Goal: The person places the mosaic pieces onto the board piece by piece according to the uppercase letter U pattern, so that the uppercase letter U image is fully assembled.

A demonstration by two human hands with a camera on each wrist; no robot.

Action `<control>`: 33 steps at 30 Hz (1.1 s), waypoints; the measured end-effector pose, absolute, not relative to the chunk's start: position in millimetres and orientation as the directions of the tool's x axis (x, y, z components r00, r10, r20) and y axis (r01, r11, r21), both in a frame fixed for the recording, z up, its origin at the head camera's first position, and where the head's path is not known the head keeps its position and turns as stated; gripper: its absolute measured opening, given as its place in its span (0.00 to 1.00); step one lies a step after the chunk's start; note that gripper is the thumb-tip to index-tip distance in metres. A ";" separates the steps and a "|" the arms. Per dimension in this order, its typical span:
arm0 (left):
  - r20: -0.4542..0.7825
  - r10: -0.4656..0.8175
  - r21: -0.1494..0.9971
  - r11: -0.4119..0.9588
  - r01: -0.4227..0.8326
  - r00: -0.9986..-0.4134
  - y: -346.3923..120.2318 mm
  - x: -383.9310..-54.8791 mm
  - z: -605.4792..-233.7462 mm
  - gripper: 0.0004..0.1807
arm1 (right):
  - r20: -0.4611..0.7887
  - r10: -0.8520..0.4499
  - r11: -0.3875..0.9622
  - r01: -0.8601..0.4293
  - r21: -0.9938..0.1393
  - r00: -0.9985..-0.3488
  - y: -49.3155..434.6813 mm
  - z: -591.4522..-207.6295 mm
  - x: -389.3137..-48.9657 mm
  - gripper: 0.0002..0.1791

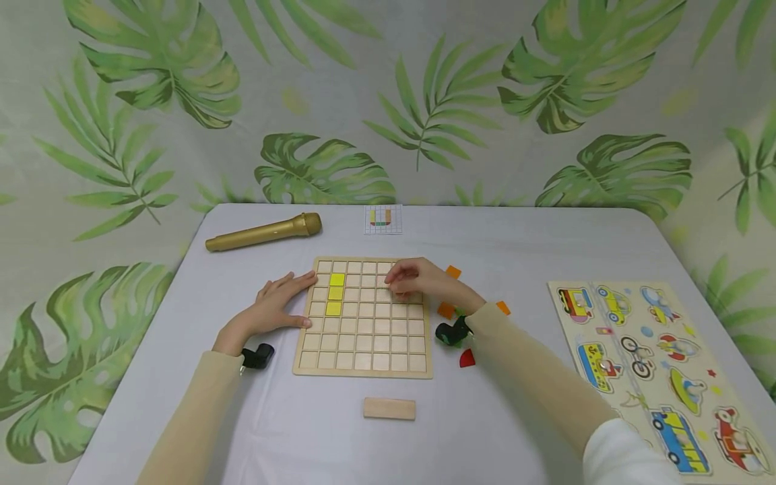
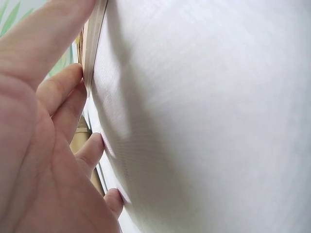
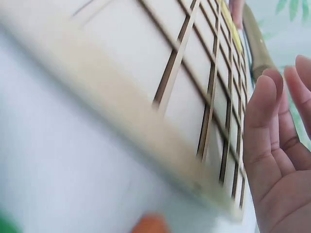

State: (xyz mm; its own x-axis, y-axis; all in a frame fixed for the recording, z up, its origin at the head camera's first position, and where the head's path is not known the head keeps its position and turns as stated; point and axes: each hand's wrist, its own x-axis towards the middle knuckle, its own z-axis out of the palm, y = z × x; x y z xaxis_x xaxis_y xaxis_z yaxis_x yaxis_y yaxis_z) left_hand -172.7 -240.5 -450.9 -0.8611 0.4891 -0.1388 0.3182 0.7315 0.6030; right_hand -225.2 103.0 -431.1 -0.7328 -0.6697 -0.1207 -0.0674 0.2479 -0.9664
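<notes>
A square wooden grid board [image 1: 364, 372] lies mid-table, with three yellow tiles [image 1: 335, 294] stacked in one column near its left side. My left hand [image 1: 275, 306] rests at the board's left edge, fingers spread, fingertips and thumb right at the rim. Over the upper right cells hovers my right hand [image 1: 415, 277], fingers loosely bent, thumb and index tips close together. No piece shows between those fingers [image 3: 262, 107] in the right wrist view. Right of the board lie orange tiles [image 1: 453, 271] and a red quarter-round piece [image 1: 467, 358], partly behind the right wrist.
A pattern card [image 1: 383, 219] lies behind the board, and a gold microphone [image 1: 263, 232] at the back left. In front of the board is a plain wooden block [image 1: 389, 408]. A vehicle puzzle board [image 1: 655, 377] covers the right side of the table.
</notes>
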 end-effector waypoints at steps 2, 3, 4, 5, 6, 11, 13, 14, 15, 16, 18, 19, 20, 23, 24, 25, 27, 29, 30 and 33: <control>-0.139 0.489 0.601 0.733 0.319 -0.861 -240.6 -172.7 -451.6 0.49 | -0.133 -0.663 0.237 -0.038 -0.971 -0.737 115.7 -432.6 -225.0 0.12; -0.139 0.488 0.599 0.735 0.320 -0.862 -240.7 -172.6 -451.9 0.49 | -0.140 -0.658 0.240 -0.030 -0.970 -0.740 122.0 -433.6 -225.2 0.13; -0.138 0.487 0.597 0.735 0.320 -0.862 -240.6 -172.6 -452.1 0.49 | -0.146 -0.655 0.241 -0.023 -0.970 -0.741 128.2 -435.0 -225.6 0.13; -0.136 0.488 0.597 0.735 0.322 -0.862 -240.5 -172.7 -452.4 0.49 | -0.157 -0.647 0.250 -0.013 -0.968 -0.746 134.3 -436.5 -225.9 0.13; -0.136 0.487 0.596 0.736 0.322 -0.863 -240.4 -172.7 -452.7 0.49 | -0.166 -0.639 0.257 -0.005 -0.967 -0.751 140.3 -437.3 -225.8 0.13; -0.134 0.488 0.590 0.738 0.326 -0.862 -240.5 -173.6 -454.9 0.49 | -0.190 -0.604 0.322 -0.019 -0.947 -0.774 169.6 -438.1 -221.7 0.14; -0.137 0.488 0.590 0.739 0.325 -0.862 -240.9 -173.9 -455.5 0.49 | -0.191 -0.595 0.333 -0.023 -0.943 -0.781 180.9 -437.1 -218.6 0.15; -0.138 0.488 0.591 0.739 0.324 -0.862 -241.0 -173.9 -455.6 0.49 | -0.195 -0.588 0.336 -0.018 -0.942 -0.785 186.4 -436.8 -217.1 0.15; -0.137 0.489 0.592 0.738 0.324 -0.861 -241.0 -173.9 -455.6 0.50 | -0.195 -0.581 0.340 -0.017 -0.940 -0.790 192.1 -436.6 -215.8 0.15; -0.137 0.489 0.594 0.737 0.324 -0.861 -241.0 -174.0 -455.4 0.50 | -0.197 -0.571 0.344 -0.015 -0.939 -0.797 197.5 -436.5 -214.5 0.15; -0.136 0.490 0.596 0.735 0.324 -0.861 -241.0 -174.0 -455.0 0.50 | -0.203 -0.550 0.346 0.001 -0.938 -0.810 208.1 -436.6 -212.0 0.15; -0.136 0.490 0.596 0.734 0.324 -0.861 -240.9 -174.0 -454.7 0.50 | -0.208 -0.539 0.348 0.009 -0.937 -0.816 213.2 -436.9 -211.1 0.15; -0.136 0.491 0.597 0.734 0.325 -0.860 -240.7 -174.0 -454.5 0.50 | -0.210 -0.530 0.354 0.011 -0.935 -0.821 218.1 -437.1 -210.0 0.15; -0.137 0.490 0.599 0.733 0.323 -0.861 -240.6 -173.8 -453.6 0.50 | -0.209 -0.512 0.362 0.012 -0.932 -0.833 231.6 -438.0 -207.1 0.16; -0.138 0.490 0.599 0.734 0.321 -0.861 -240.6 -173.7 -453.3 0.50 | -0.207 -0.509 0.367 0.007 -0.930 -0.836 235.7 -438.5 -206.2 0.15; -0.139 0.489 0.598 0.734 0.320 -0.861 -240.6 -173.5 -453.0 0.50 | -0.206 -0.505 0.375 0.002 -0.927 -0.838 239.3 -438.8 -205.3 0.15; -0.141 0.487 0.599 0.735 0.317 -0.862 -240.8 -173.2 -452.7 0.49 | -0.204 -0.495 0.386 -0.003 -0.923 -0.845 245.8 -439.6 -203.2 0.15; -0.142 0.486 0.597 0.737 0.317 -0.862 -241.0 -173.2 -452.7 0.49 | -0.209 -0.482 0.403 -0.003 -0.915 -0.851 250.9 -440.8 -201.3 0.14; -0.142 0.486 0.597 0.737 0.318 -0.862 -241.0 -173.3 -452.7 0.49 | -0.210 -0.479 0.411 -0.007 -0.912 -0.852 253.0 -441.1 -200.1 0.14; -0.141 0.489 0.598 0.735 0.319 -0.861 -241.0 -173.5 -452.8 0.49 | -0.221 -0.467 0.428 0.000 -0.904 -0.856 256.9 -442.2 -196.8 0.15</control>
